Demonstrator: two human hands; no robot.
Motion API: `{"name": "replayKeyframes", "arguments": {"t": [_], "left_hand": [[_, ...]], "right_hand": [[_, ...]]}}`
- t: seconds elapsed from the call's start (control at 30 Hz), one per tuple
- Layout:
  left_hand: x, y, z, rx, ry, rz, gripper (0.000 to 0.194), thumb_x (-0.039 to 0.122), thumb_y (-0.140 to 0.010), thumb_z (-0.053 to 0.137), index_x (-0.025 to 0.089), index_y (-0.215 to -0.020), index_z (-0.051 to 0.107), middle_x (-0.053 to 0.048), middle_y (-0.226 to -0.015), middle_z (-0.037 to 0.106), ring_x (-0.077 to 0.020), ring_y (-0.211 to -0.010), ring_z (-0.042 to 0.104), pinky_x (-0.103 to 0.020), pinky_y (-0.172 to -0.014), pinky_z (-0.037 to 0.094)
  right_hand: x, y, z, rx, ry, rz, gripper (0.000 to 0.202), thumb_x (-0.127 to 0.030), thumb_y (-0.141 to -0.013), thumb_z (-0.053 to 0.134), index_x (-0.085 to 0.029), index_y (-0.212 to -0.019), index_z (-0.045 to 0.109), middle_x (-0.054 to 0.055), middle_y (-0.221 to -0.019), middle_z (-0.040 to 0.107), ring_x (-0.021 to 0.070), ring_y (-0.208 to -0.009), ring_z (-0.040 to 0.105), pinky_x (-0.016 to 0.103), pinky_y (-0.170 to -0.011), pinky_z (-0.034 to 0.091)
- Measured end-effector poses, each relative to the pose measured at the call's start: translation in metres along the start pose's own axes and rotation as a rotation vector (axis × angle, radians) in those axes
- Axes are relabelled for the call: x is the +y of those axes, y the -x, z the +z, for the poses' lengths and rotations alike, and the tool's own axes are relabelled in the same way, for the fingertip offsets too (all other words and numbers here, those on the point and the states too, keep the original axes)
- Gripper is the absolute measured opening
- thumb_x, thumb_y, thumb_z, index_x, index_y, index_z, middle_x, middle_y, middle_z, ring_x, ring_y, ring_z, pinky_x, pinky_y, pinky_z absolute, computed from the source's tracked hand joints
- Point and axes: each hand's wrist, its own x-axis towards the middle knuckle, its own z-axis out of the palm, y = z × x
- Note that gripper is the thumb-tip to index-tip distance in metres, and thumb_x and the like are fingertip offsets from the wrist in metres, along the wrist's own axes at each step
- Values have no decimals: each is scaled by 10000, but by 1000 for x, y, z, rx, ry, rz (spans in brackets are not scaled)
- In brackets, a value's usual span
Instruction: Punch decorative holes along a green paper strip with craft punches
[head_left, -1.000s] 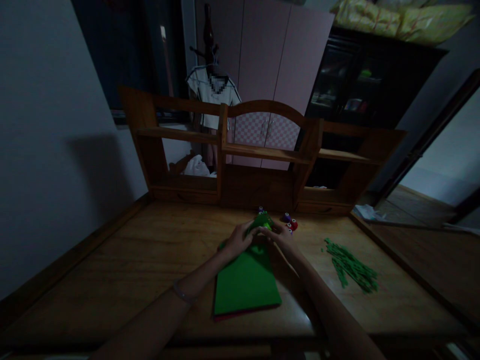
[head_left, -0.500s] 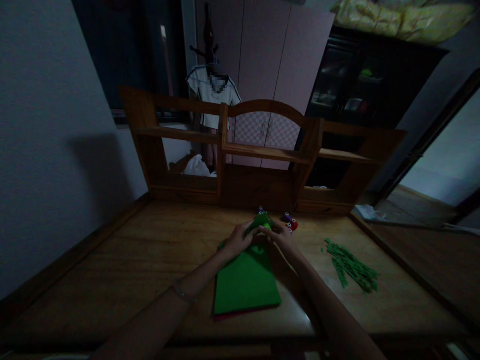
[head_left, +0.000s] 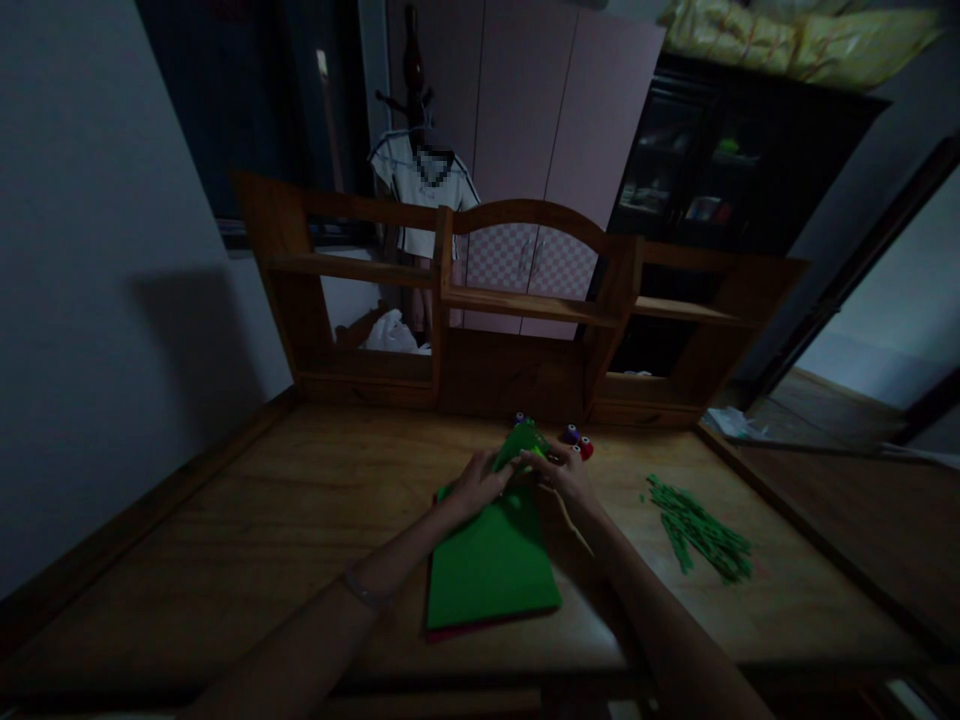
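A small dark green piece (head_left: 517, 438) is held up over the far end of a stack of green sheets (head_left: 491, 570). My left hand (head_left: 480, 478) is closed on its left side, fingers pinched towards the middle. From the right, my right hand (head_left: 566, 472) pinches at the same piece, where a brighter green bit (head_left: 537, 451) shows between the fingertips. A thin pale cord (head_left: 570, 520) hangs below my right hand and curves down beside the wrist. My fingers hide part of what they grip, and its exact kind is unclear.
Small purple (head_left: 571, 434) and red (head_left: 586, 447) figures with round eyes sit just beyond my hands. A pile of green strips (head_left: 701, 528) lies on the table to the right. A wooden shelf unit (head_left: 517, 370) stands along the back edge.
The green piece has tilted slightly between my hands, showing a flatter face. More of the pale cord shows beside my right wrist. The view has shifted a little.
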Motion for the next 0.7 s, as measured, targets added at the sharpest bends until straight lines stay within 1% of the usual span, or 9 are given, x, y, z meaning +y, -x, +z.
{"name": "replayKeyframes", "arguments": {"t": [0.07, 0.13, 0.27, 0.33, 0.43, 0.57, 0.7], "left_hand": [[-1, -2, 0, 19, -42, -50, 419, 503, -810, 500, 122, -777, 670, -11, -510, 554, -144, -508, 510, -224, -489, 350], [-2, -3, -1, 49, -57, -69, 427, 516, -805, 503, 127, -807, 678, -17, -516, 566, -153, -522, 527, -229, -491, 352], [-4, -4, -1, 131, -23, -63, 409, 507, -806, 507, 138, -797, 682, -31, -528, 583, -159, -551, 545, -230, -493, 359], [-6, -5, -1, 162, 2, -72, 405, 508, -799, 514, 138, -770, 676, -31, -526, 583, -157, -549, 545, -229, -489, 361], [-9, -6, -1, 191, 8, -123, 429, 534, -782, 517, 134, -704, 650, -24, -524, 575, -151, -527, 543, -228, -483, 364], [-10, -8, -2, 212, 26, -173, 452, 557, -785, 487, 135, -721, 639, -20, -539, 583, -141, -500, 547, -223, -484, 373], [-7, -8, -4, 183, 89, -211, 464, 571, -777, 475, 141, -676, 614, -9, -477, 545, -126, -435, 511, -216, -457, 363]], "right_hand": [[1, -3, -1, -11, 77, -22, 374, -532, -649, 678, -169, -733, 638, -3, -600, 561, 121, -514, 485, 233, -471, 331], [2, -5, -3, -22, 135, -37, 385, -548, -656, 668, -167, -674, 617, -24, -523, 502, 110, -482, 446, 231, -458, 301], [0, -6, -4, -60, 131, -36, 386, -549, -664, 664, -172, -644, 580, -27, -542, 511, 108, -493, 461, 231, -479, 321], [-1, -5, -4, -91, 110, -30, 371, -537, -670, 665, -175, -666, 585, -26, -555, 521, 108, -491, 468, 231, -480, 328], [0, -6, -4, -116, 80, -27, 346, -522, -683, 661, -182, -734, 617, -26, -558, 539, 110, -483, 479, 230, -474, 335], [7, -8, -4, -86, 31, 0, 344, -527, -705, 636, -184, -711, 614, -26, -516, 548, 110, -452, 491, 229, -458, 346], [14, -12, -5, -24, -114, 31, 392, -559, -747, 576, -170, -728, 617, 0, -563, 596, 98, -408, 485, 231, -429, 362]]}}
